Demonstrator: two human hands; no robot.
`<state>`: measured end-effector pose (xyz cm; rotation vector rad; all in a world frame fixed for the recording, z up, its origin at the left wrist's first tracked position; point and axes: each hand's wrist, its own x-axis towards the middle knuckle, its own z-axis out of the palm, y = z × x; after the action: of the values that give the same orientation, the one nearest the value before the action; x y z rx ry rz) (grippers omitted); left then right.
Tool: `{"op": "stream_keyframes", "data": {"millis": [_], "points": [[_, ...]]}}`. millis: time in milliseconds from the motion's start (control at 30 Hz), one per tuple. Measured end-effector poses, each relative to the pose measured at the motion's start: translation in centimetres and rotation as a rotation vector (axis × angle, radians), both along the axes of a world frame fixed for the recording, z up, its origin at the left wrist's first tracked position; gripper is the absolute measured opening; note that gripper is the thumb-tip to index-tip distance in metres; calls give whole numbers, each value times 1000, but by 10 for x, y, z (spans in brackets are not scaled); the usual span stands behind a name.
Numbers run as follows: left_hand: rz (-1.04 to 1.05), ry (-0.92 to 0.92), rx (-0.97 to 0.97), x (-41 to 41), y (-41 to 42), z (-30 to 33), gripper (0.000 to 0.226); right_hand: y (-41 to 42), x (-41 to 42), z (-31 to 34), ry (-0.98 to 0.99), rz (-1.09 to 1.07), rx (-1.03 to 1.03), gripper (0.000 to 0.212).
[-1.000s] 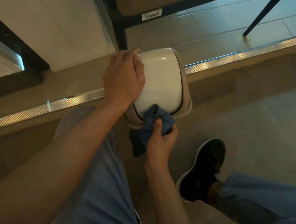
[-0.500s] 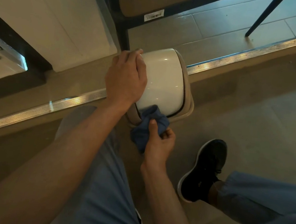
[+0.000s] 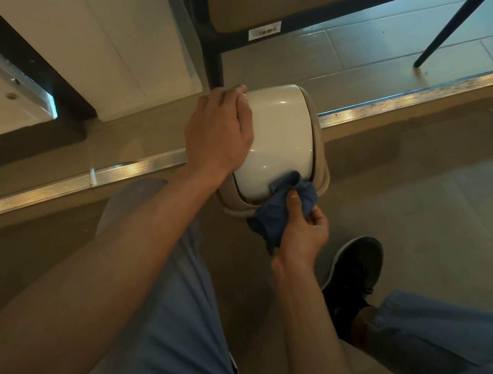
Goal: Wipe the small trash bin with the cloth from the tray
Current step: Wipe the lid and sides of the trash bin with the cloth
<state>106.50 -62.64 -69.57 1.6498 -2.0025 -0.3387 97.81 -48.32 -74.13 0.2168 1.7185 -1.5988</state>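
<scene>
On the floor beside a metal threshold strip [image 3: 134, 172], just in front of the person's knees, the small trash bin [image 3: 276, 140] stands with its glossy white domed lid facing the camera and a beige rim [image 3: 320, 162] showing around it. The left hand [image 3: 219, 134] lies over the far-left side of the lid, fingers curled round its edge, and appears to be steadying the bin. The right hand [image 3: 303, 230] pinches a bunched blue cloth [image 3: 283, 210] between thumb and fingers and presses its upper fold against the near lower edge of the lid, where lid meets rim; the rest of the cloth hangs loose below the hand. The tray named in the task is not in view, so the fetching of the cloth seems finished and the wiping itself is under way. How much of the bin is already clean cannot be told: the lid shines evenly and no dirt or streaks show in this dim light. Judging by where the cloth sits, the lid's near edge is being worked, while the area under the left hand, the rim's far side and the body of the bin, hidden below the lid, probably remain. A dark shoe [image 3: 355, 279] rests on the floor just right of the hand with the cloth.
</scene>
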Motion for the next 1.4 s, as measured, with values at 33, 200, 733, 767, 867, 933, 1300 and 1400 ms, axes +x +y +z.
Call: {"op": "stream_keyframes", "data": {"millis": [33,200,733,767,867,933,1300,1400], "points": [[-3,-2,-2,0,0,0,47,3,8,-1,-13,31,7,32],[-27,-11,22,0,0,2,47,8,30,3,-168,62,-32,43],[-98,287,79,19,12,28,39,19,-31,88,461,153,-217,29],[-94,355,39,19,24,34,36,16,-31,95,465,201,-241,30],[-155,597,111,15,61,47,29,3,-33,117,402,383,-283,30],[-193,763,256,12,80,51,31,-10,-31,133,336,543,-292,26],[3,1090,323,37,97,44,34,-80,-12,147,606,1175,-234,9],[151,1045,236,48,92,40,33,-98,-11,137,805,1124,-230,3]]}}
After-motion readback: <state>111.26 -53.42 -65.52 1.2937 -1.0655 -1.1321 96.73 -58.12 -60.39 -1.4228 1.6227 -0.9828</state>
